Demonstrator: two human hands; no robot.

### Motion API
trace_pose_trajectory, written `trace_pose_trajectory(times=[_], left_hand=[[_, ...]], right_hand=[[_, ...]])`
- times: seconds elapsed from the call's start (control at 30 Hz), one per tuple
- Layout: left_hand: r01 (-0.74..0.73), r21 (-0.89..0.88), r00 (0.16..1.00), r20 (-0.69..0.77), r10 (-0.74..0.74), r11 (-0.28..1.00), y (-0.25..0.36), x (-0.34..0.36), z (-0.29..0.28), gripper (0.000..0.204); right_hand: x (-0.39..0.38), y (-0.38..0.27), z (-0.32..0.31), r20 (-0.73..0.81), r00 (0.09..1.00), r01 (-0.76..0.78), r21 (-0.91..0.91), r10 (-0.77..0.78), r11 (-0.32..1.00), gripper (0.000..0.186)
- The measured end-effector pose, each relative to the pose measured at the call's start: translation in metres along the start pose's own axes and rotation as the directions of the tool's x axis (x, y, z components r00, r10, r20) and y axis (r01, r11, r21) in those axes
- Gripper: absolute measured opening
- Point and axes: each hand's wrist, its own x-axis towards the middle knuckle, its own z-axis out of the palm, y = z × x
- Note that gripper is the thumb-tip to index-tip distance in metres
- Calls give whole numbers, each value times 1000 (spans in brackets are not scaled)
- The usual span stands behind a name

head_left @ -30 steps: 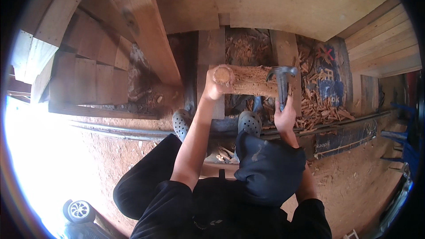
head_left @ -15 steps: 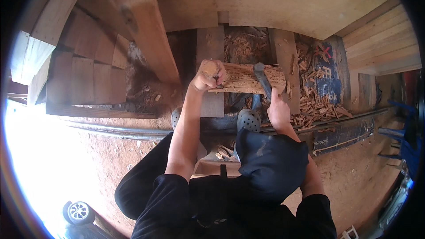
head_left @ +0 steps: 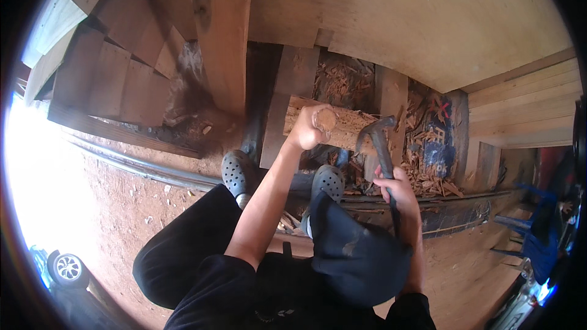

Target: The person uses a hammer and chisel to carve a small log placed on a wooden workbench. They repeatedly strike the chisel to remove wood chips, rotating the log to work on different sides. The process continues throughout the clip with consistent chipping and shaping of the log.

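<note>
Across two flat planks lies a thick piece of wood [head_left: 352, 127], its upper face rough and gouged. My left hand [head_left: 307, 131] is closed round a chisel [head_left: 325, 119] above the wood's left part. The round end of its wooden handle faces up, and its blade is hidden under the hand. In my right hand [head_left: 400, 190] is a claw hammer [head_left: 380, 143], gripped by its dark handle. The hammer's head is over the right end of the wood, apart from the chisel.
Wood chips [head_left: 428, 177] litter the ground right of the wood and between the planks [head_left: 392, 95]. Large boards [head_left: 397, 18] stand at the far side, with an upright beam [head_left: 223, 43] at left. Metal pipes [head_left: 153, 171] run across behind my shoes [head_left: 237, 174]. Blue chair [head_left: 541, 226] at right.
My right hand has drawn the hammer back toward me and to the right. My left hand with the chisel sits further right over the wood. The whole view has turned and shifted.
</note>
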Motion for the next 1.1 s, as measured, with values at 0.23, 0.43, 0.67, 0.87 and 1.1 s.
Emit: trace_pose_trajectory(times=[0.23, 0.43, 0.67, 0.87, 1.1], left_hand=[[29, 54, 999, 15, -30, 998, 8, -2, -3, 38], [-59, 47, 982, -178, 67, 997, 8, -9, 12, 35], [-17, 99, 930, -364, 52, 995, 3, -11, 27, 41], [66, 157, 951, -310, -14, 985, 3, -13, 22, 37], [31, 190, 944, -328, 33, 981, 2, -13, 23, 36]], right_hand=[[-34, -63, 39, 61, 975, 206, 120, -214, 971, 30], [-36, -85, 54, 180, 981, 23, 250, -69, 968, 25], [-22, -91, 66, 537, 841, -247, 276, 64, 929, 40], [-33, -101, 86, 262, 964, 42, 46, -52, 998, 50], [-41, -93, 112, -100, 951, 178, -593, -291, 786, 24]])
